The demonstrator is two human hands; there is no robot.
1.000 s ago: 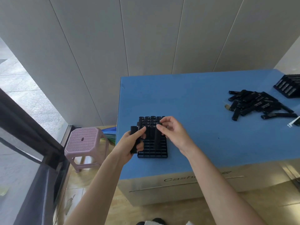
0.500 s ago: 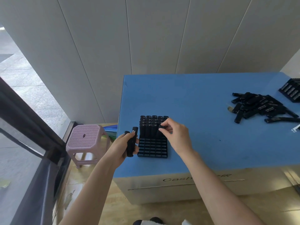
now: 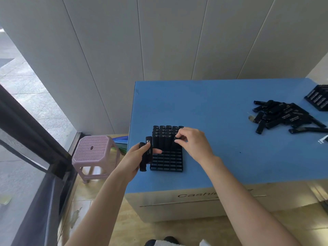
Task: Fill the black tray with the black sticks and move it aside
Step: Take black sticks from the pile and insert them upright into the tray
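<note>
A black grid tray (image 3: 166, 163) lies near the front left corner of the blue table (image 3: 221, 112). Its far rows hold upright black sticks (image 3: 164, 137); its near rows are bare cells. My left hand (image 3: 136, 157) grips two black sticks (image 3: 146, 153) just left of the tray. My right hand (image 3: 193, 142) pinches the top of one stick (image 3: 175, 141) standing at the right end of the filled rows. A loose pile of black sticks (image 3: 284, 116) lies at the table's right.
A second black tray (image 3: 317, 97) with sticks sits at the far right edge. A pink plastic stool (image 3: 94, 150) stands on the floor left of the table. White wall panels rise behind, and a dark window frame runs along the left.
My right hand has set its stick down into the tray's right side and shifted slightly right. My left hand has drawn its sticks a little left, off the tray.
</note>
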